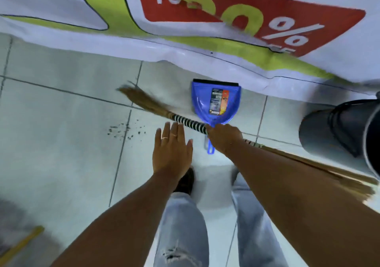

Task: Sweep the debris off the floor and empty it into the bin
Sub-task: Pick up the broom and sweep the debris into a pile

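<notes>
Pale grey-white floor tiles (61, 123) with dark grout lines run under the person's feet, and a big white vinyl banner (185, 46) printed in red and lime green lies spread along the far edge. A small scatter of dark debris (123, 132) sits on a grout line. The right hand (224, 138) is closed around the black-and-white striped binding of a straw broom (148, 104), whose bristle tip is beyond the debris. The left hand (171, 149) hovers flat, fingers spread, holding nothing. A blue plastic dustpan (216, 102) lies by the banner; a dark round bin (339, 129) stands far right.
</notes>
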Demonstrator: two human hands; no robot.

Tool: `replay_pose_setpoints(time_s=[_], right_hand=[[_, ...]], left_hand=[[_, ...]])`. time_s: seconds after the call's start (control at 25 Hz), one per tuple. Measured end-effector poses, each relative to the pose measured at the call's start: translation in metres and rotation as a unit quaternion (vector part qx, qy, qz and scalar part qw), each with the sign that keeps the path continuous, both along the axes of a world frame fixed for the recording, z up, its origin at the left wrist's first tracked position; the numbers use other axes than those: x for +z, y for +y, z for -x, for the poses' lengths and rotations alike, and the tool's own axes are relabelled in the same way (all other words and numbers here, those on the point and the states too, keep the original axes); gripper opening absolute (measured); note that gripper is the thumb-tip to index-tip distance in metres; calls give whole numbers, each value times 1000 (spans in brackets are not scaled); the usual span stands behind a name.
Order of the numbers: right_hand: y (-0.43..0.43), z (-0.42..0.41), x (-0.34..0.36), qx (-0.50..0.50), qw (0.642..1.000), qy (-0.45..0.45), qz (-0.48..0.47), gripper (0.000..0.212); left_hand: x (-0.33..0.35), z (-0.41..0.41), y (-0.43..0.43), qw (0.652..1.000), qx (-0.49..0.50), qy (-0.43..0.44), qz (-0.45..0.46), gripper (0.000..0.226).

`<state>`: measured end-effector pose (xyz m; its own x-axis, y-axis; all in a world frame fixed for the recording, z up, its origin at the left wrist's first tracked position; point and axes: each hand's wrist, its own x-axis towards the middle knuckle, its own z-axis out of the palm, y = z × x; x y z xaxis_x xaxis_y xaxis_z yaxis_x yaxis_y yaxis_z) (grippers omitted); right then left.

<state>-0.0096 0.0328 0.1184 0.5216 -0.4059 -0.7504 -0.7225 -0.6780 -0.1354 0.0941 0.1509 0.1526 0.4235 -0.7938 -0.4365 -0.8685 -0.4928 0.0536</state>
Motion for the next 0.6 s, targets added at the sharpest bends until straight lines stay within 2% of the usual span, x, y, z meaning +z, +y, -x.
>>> replay_pose_setpoints(time_s=[0.2,0.36,0.44,0.6], right_hand=[[99,-1,13,-11,1000,12,-22,36],[152,27,21,-21,998,-49,15,45],[162,48,33,-74,993,-80,38,48],[161,85,67,-187,974,-98,-80,68]], left_hand=[[17,-30,55,999,21,-15,34,54],[18,-13,100,997,68,-6,19,53],[25,4,128,997,74,1,3,54],[48,41,173,998,56,9,-6,52]])
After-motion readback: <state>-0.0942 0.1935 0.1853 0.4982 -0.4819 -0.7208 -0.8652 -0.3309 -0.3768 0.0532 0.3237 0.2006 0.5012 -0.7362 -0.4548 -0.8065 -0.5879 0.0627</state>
